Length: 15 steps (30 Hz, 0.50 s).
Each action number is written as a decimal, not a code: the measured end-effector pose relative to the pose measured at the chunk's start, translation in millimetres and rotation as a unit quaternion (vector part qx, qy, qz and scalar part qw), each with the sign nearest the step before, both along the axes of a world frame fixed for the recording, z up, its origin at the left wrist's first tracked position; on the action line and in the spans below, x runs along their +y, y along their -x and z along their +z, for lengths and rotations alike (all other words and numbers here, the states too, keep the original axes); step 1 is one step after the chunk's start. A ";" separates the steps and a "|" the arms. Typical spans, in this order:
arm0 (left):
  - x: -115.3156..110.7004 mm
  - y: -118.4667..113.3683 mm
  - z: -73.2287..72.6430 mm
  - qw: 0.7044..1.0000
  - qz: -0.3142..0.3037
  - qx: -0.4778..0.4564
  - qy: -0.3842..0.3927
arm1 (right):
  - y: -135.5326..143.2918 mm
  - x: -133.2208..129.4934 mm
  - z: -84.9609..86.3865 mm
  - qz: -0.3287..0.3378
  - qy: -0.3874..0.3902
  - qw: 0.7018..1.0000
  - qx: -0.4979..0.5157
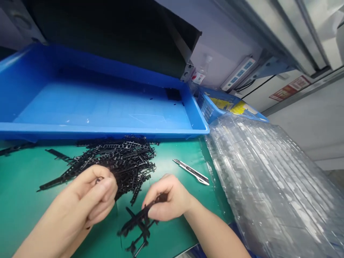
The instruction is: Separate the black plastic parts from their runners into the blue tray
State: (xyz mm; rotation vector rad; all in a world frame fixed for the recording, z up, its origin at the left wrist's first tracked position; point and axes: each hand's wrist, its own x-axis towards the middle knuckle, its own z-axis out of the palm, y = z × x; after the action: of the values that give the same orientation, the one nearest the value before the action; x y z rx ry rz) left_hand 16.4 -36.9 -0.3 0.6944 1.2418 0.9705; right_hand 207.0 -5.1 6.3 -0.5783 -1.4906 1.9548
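Head view is showing the right hand (168, 197) pinching a black plastic strip (139, 220) just above the green mat (24, 193). Left hand (92, 195) is curling shut, seemingly nipping a small piece, though fingers are hiding it. Behind lies the tangled strip pile (118, 159), under the blue tray (107, 127). Thin strips could be snagging neighbours and snapping; the utility knife (191, 172) is lying near.

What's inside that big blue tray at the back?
The blue tray looks almost bare: a small black piece in its far right corner and a few dark specks. Its near floor is hidden behind the front rim.
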 end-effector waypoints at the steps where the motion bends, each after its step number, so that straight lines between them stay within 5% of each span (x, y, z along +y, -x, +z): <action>1: -2.1 2.4 -2.8 0.998 -0.056 -0.017 -0.001 | -0.7 -0.5 0.6 0.031 -0.022 0.999 -0.017; 4: -7.8 2.6 -3.2 0.979 -0.205 0.002 0.002 | -0.8 -1.5 2.7 0.091 -0.051 0.992 -0.072; 7: -11.2 -4.4 4.5 0.955 -0.292 0.054 0.021 | -0.5 -1.1 3.1 0.110 -0.046 0.985 -0.123; 12: -15.2 -6.9 6.0 0.951 -0.300 0.068 0.028 | -0.5 3.3 -0.8 0.123 -0.029 0.985 -0.116; 15: -15.0 -1.3 4.1 0.965 -0.258 0.026 0.042 | 0.8 7.4 -3.8 0.055 0.012 0.997 -0.047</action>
State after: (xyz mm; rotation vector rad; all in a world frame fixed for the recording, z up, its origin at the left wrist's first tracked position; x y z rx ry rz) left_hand 17.7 -52.0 3.9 0.9217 1.0614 0.4675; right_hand 206.3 2.3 2.5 -0.6170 -1.5889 2.0565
